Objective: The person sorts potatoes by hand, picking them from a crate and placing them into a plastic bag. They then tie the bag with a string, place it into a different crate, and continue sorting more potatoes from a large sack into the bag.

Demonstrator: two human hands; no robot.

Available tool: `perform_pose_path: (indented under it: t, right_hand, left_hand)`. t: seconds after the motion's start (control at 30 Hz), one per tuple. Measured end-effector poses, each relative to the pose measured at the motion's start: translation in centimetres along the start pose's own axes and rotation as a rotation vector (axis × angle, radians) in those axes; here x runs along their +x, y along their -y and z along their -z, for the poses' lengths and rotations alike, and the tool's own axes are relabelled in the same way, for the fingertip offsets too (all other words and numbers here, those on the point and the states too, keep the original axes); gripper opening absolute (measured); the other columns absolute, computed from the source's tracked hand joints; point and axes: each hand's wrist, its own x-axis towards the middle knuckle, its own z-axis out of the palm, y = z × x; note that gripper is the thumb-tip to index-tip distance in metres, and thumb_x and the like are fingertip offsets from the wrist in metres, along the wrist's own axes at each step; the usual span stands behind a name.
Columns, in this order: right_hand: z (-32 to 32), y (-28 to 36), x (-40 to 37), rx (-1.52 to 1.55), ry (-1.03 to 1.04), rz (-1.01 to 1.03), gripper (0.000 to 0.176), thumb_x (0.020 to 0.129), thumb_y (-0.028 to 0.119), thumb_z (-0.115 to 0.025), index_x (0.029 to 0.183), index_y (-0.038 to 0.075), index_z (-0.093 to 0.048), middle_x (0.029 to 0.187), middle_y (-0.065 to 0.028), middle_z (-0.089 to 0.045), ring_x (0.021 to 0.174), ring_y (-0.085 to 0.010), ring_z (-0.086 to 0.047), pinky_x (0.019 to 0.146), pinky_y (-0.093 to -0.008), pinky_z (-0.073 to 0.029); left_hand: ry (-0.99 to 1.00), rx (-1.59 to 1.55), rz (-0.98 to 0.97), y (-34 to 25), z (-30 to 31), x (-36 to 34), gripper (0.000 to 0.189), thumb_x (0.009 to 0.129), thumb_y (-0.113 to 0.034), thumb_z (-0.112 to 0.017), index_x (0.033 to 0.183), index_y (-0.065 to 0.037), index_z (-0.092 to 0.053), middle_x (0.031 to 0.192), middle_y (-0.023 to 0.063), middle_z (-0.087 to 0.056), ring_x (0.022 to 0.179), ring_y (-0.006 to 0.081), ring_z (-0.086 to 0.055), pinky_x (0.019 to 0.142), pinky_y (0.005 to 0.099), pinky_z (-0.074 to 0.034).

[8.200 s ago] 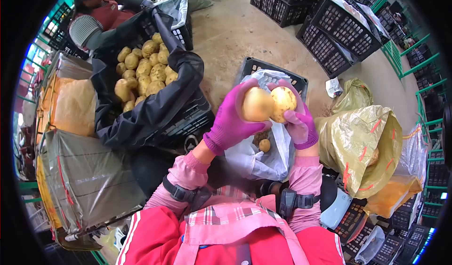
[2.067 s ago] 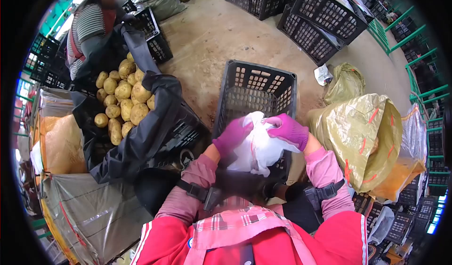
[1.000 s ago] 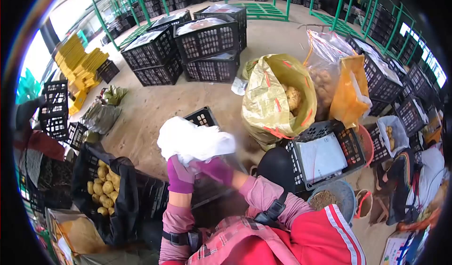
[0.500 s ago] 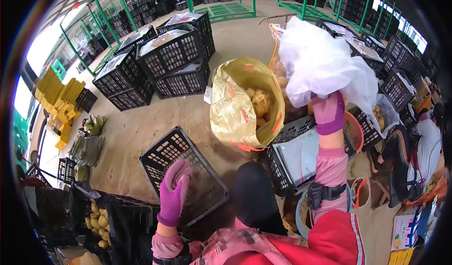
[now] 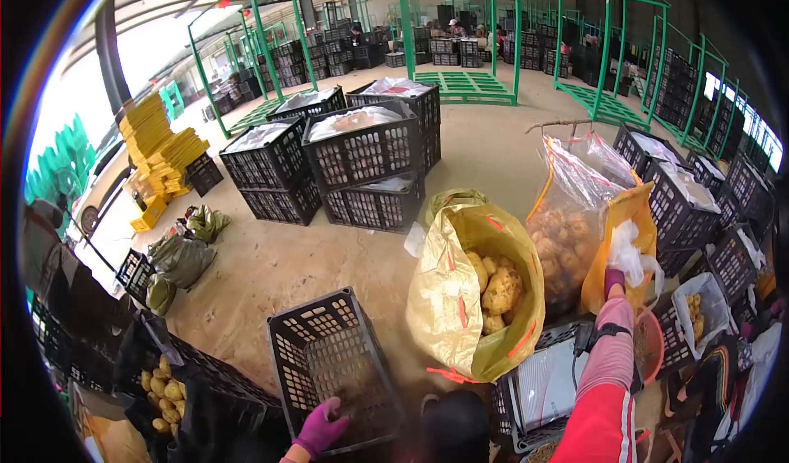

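Observation:
In a purple glove, my right hand (image 5: pixel 615 282) reaches out to the right and grips a bunched thin white plastic bag (image 5: pixel 627 253) against an orange-yellow sack (image 5: pixel 604 253). My left hand (image 5: pixel 322 427), also gloved, is over the near side of a black plastic crate (image 5: pixel 345 442) and holds nothing, its thumb apart from its fingers. No contents show in this crate. Between my arms stands a gold woven sack (image 5: pixel 436 307), wide at the mouth, with potatoes (image 5: pixel 501 290) inside. Behind it, a clear bag (image 5: pixel 563 245) is full of potatoes.
Stacked black crates (image 5: pixel 362 155) with plastic-covered tops stand ahead. Beside my right arm, flat plastic sheets (image 5: pixel 546 385) lie on a crate. A red basin (image 5: pixel 649 344) and a seated person (image 5: pixel 711 389) are at right. More potatoes (image 5: pixel 164 393) lie in a lined crate at left.
My right hand has carried the white bag farther out to the right; the bag is now bunched small at the orange-yellow sack. My left hand has lowered toward the crate's near side. The view has tilted up.

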Motion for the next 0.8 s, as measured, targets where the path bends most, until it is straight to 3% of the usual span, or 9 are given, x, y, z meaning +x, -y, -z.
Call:
perform_pose_path:
  t: [0.1,0.2,0.3,0.37,0.43,0.5,0.63,0.7,0.8]
  right_hand:
    - [-0.4,1.3,-1.8,-0.329,0.153,0.015,0.049,0.089,0.030,-0.060,0.133,0.008,-0.055,0.131,-0.0146,-0.060,0.120,-0.0262,-0.057,0.100,-0.0370,-0.045]
    - [0.0,2.2,-2.1,-0.521,0.242,0.075,0.052,0.087,0.033,-0.062,0.132,0.008,-0.055,0.131,-0.0166,-0.059,0.121,-0.0281,-0.056,0.099,-0.0399,-0.046]
    - [1.0,2.0,-2.2,-0.676,0.299,0.146,0.055,0.085,0.035,-0.064,0.132,0.008,-0.055,0.131,-0.0186,-0.059,0.123,-0.0300,-0.055,0.097,-0.0427,-0.047]
    - [2.0,1.9,-1.7,-0.780,0.329,0.214,0.057,0.083,0.037,-0.065,0.132,0.008,-0.055,0.131,-0.0199,-0.058,0.124,-0.0312,-0.054,0.096,-0.0446,-0.047]
    - [4.0,1.0,-0.8,-0.900,0.358,0.298,0.060,0.082,0.039,-0.066,0.132,0.008,-0.055,0.131,-0.0212,-0.058,0.125,-0.0325,-0.054,0.095,-0.0465,-0.048]
    - [7.2,1.5,-0.1,-0.982,0.371,0.359,0.062,0.080,0.040,-0.068,0.131,0.008,-0.055,0.131,-0.0226,-0.058,0.126,-0.0337,-0.053,0.094,-0.0484,-0.049]
    - [17.6,11.3,-10.7,-0.903,0.063,0.362,0.061,0.084,0.038,-0.065,0.135,0.007,-0.052,0.135,-0.0222,-0.055,0.125,-0.0370,-0.053,0.096,-0.0488,-0.047]
    - [20.1,13.4,-13.8,-0.665,-0.147,0.607,0.055,0.090,0.034,-0.061,0.137,0.008,-0.051,0.136,-0.0181,-0.056,0.124,-0.0373,-0.054,0.100,-0.0469,-0.044]
    - [21.2,19.2,-25.3,-0.268,-0.158,1.136,0.050,0.092,0.027,-0.061,0.137,0.007,-0.052,0.133,-0.0165,-0.058,0.120,-0.0349,-0.056,0.102,-0.0434,-0.044]
  left_hand:
    - [0.353,0.587,-0.075,3.7,-3.4,-2.6,0.056,0.082,-0.043,-0.069,0.121,-0.004,-0.063,0.114,0.0184,-0.067,0.107,0.0331,-0.066,0.091,0.0443,-0.052]
    - [0.394,0.566,0.214,13.7,-9.4,-4.1,0.045,0.062,-0.042,-0.076,0.093,-0.011,-0.065,0.095,0.0184,-0.068,0.091,0.0393,-0.066,0.076,0.0489,-0.054]
    - [0.635,0.751,0.250,7.1,-6.8,-3.0,0.043,0.084,-0.042,-0.061,0.113,-0.011,-0.068,0.114,0.0165,-0.068,0.104,0.0339,-0.067,0.088,0.0462,-0.054]
    - [0.632,0.757,0.135,9.9,-7.3,-2.5,0.028,0.084,-0.034,-0.059,0.100,-0.014,-0.071,0.099,0.0153,-0.071,0.094,0.0348,-0.070,0.079,0.0482,-0.056]
    - [0.672,0.759,0.222,3.9,-3.8,-1.0,0.029,0.081,-0.032,-0.060,0.103,-0.016,-0.071,0.103,0.0153,-0.071,0.099,0.0353,-0.068,0.082,0.0465,-0.055]
    - [0.364,0.638,0.006,1.5,-0.3,-0.9,0.029,0.079,-0.037,-0.068,0.091,-0.011,-0.066,0.086,0.0155,-0.069,0.084,0.0384,-0.067,0.071,0.0484,-0.054]
    - [-0.005,0.511,-0.067,-4.8,7.7,1.8,0.028,0.088,-0.035,-0.065,0.104,-0.012,-0.065,0.085,0.0168,-0.067,0.082,0.0375,-0.067,0.069,0.0474,-0.053]
    - [-0.103,0.482,-0.163,-7.0,10.2,2.6,0.029,0.089,-0.036,-0.064,0.107,-0.013,-0.065,0.087,0.0158,-0.068,0.085,0.0367,-0.067,0.071,0.0467,-0.053]
    - [-0.138,0.466,-0.255,-8.0,11.1,3.1,0.029,0.089,-0.036,-0.064,0.106,-0.013,-0.065,0.089,0.0138,-0.068,0.086,0.0354,-0.066,0.072,0.0461,-0.053]
